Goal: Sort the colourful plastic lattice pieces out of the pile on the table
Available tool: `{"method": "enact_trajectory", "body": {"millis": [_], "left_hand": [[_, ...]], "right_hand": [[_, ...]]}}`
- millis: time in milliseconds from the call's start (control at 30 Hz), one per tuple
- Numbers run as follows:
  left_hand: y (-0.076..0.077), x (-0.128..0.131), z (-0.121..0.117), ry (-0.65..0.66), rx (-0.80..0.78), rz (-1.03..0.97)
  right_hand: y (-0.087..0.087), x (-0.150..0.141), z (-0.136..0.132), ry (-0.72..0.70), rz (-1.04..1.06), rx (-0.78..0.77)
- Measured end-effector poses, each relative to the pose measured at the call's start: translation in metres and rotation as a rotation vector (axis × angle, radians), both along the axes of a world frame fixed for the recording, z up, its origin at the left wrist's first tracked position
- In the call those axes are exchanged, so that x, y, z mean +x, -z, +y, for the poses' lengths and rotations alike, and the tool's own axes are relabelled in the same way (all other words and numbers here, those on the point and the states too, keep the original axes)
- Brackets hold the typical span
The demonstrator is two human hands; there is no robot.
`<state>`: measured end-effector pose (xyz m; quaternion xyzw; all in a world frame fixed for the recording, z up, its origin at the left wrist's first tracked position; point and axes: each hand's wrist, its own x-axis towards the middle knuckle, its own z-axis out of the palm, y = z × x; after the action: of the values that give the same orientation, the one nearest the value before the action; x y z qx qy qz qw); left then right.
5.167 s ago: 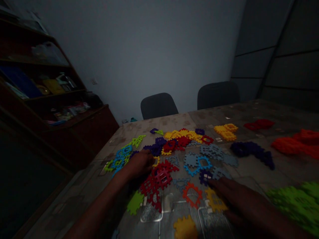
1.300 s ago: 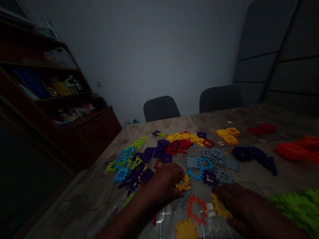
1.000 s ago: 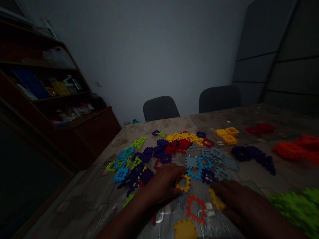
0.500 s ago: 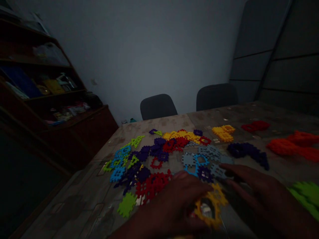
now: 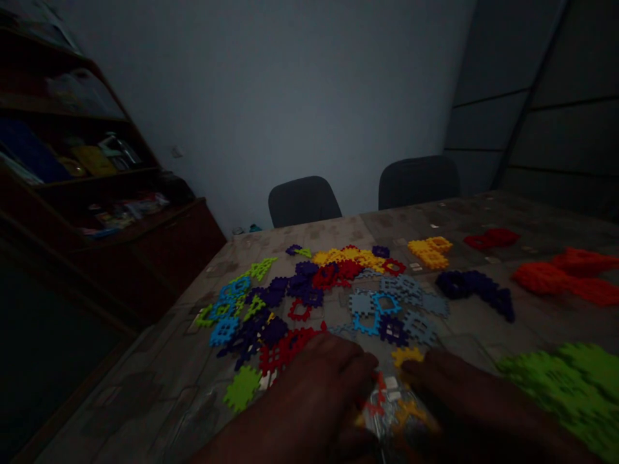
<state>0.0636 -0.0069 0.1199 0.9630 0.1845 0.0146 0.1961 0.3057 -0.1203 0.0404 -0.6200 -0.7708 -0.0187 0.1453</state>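
My left hand point(image 5: 314, 399) and my right hand point(image 5: 464, 406) meet low at the near edge of the table point(image 5: 159, 361). The left hand's fingers curl round a yellow toothed plastic piece point(image 5: 411, 412), which is blurred. A small red piece point(image 5: 380, 394) shows between the hands. The right hand's fingers are pressed together against those pieces; what they grip is unclear. Another yellow piece point(image 5: 407, 356) lies just beyond the right fingertips. Red pieces point(image 5: 285, 348) and a flat green piece point(image 5: 240, 388) lie left of my left hand.
Loose purple point(image 5: 261, 328), blue point(image 5: 225, 332) and grey-blue pieces point(image 5: 382, 306) are spread mid-table. Sorted heaps lie right: yellow point(image 5: 432, 251), purple point(image 5: 476, 287), orange point(image 5: 561, 277), green point(image 5: 570, 386). Two dark chairs point(image 5: 302, 200) stand behind; a wooden shelf unit point(image 5: 72, 167) stands left. The room is dim.
My left hand picked a yellow ring piece off the table and drew it toward me. My right hand lifted from the table and closed in on it; both hands now sit lower and nearer.
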Motion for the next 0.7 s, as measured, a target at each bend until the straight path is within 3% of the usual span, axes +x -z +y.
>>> {"method": "enact_trajectory", "body": {"millis": [167, 300, 467, 700], "left_hand": [[0.055, -0.028, -0.011, -0.008, 0.119, -0.075], [0.088, -0.036, -0.016, -0.034, 0.137, -0.109], [0.088, -0.033, -0.014, -0.044, 0.047, -0.050], [0.089, -0.037, -0.011, -0.045, -0.078, -0.107]], "right_hand": [[0.031, -0.026, -0.005, 0.004, -0.206, 0.147], [0.043, -0.033, -0.006, 0.036, -0.243, 0.123], [0.034, -0.035, -0.006, 0.094, -0.165, 0.065], [-0.017, -0.017, 0.009, 0.102, 0.353, -0.282]]}}
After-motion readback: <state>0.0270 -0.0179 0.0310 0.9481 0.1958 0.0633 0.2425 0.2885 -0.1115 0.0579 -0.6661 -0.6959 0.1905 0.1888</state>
